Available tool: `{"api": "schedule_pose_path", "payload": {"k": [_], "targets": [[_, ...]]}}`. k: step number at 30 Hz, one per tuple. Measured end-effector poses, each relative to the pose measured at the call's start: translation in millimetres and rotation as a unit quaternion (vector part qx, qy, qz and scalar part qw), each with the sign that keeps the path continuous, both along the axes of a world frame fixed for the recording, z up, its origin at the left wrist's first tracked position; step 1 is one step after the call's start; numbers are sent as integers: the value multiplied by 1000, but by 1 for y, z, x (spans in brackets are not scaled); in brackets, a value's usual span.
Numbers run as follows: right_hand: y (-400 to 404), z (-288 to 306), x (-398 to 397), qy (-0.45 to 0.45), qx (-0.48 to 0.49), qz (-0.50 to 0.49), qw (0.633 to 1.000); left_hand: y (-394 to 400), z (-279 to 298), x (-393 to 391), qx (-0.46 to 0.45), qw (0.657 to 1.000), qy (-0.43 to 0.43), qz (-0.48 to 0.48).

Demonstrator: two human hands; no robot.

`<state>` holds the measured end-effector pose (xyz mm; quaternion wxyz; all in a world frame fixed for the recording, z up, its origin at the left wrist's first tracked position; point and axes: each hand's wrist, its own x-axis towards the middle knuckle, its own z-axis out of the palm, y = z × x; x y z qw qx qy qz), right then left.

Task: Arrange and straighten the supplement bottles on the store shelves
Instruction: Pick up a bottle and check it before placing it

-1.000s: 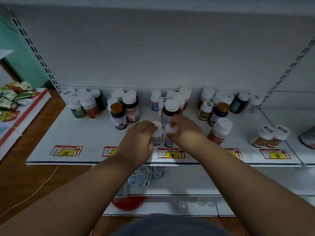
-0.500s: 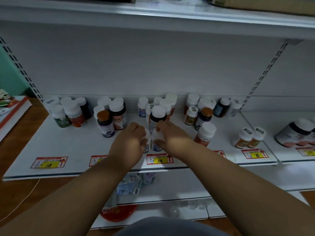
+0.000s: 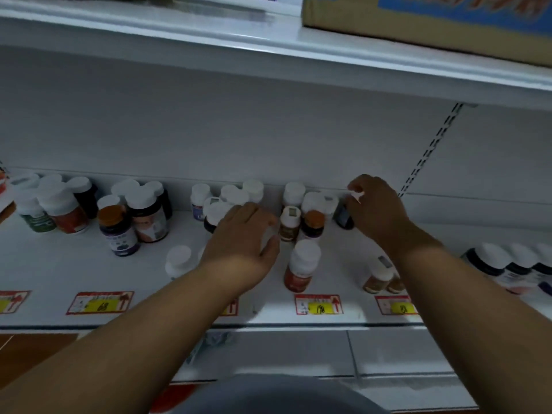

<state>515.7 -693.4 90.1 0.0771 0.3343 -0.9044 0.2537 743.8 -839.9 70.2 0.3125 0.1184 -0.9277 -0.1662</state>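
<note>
Several supplement bottles stand on the white shelf (image 3: pixel 59 273), most in loose clusters at the back. My right hand (image 3: pixel 378 209) reaches to the back wall and curls its fingers over the white cap of a dark bottle (image 3: pixel 343 218). My left hand (image 3: pixel 242 234) hovers with fingers stretched out to the right, just left of a small brown bottle (image 3: pixel 289 224) and an orange-capped bottle (image 3: pixel 312 224). A small white-capped bottle (image 3: pixel 178 261) stands near the front beside my left wrist. A red-labelled bottle (image 3: pixel 301 265) stands between my forearms.
An upper shelf (image 3: pixel 268 46) overhangs, with a cardboard box (image 3: pixel 418 19) on it. Price tags (image 3: pixel 318 304) line the front edge. Dark white-capped bottles (image 3: pixel 507 265) stand on the neighbouring shelf at right. Two brown bottles (image 3: pixel 379 276) sit by my right forearm.
Both hands have left the two small bottles at the shelf front. The right hand moved back and right onto a dark bottle; the left moved right. The view has tilted up.
</note>
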Motion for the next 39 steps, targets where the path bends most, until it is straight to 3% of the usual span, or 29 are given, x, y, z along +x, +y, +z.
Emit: {"api": "schedule_pose_path", "payload": {"k": [3,7,11,13,16,19,22,24,30,32,33,35,37,39], "targets": [[19,-6,-63,-53,90,-15,994,23,4,-33,26,1000,7,1],[21,-23,-108,-44,251,28,966,51,8,-71,34,999,19,-6],[22,-38,-125,64,292,53,953,73,5,-96,23,1000,6,-3],[27,-43,-130,60,289,44,954,81,2,-104,28,1000,6,7],[44,-41,-134,4,241,36,970,92,-2,-111,53,999,-4,10],[64,-24,-121,-108,25,40,993,99,-2,-114,92,995,-23,19],[84,7,-82,-293,-185,35,937,111,4,-116,167,985,-34,4],[99,26,-55,-331,-216,42,918,125,7,-116,229,972,-41,-30],[170,57,8,-302,-217,-23,928,192,6,-114,302,938,-1,-171],[197,57,22,-327,-224,-22,918,220,5,-110,368,907,-4,-206],[211,57,26,-362,-246,-14,899,234,6,-109,431,876,-10,-217],[240,59,28,-425,-316,10,848,263,6,-114,591,772,-24,-233],[272,59,25,-440,-375,27,816,289,6,-121,682,676,-38,-278],[306,57,19,-413,-395,26,820,315,4,-131,694,647,-68,-310]]}}
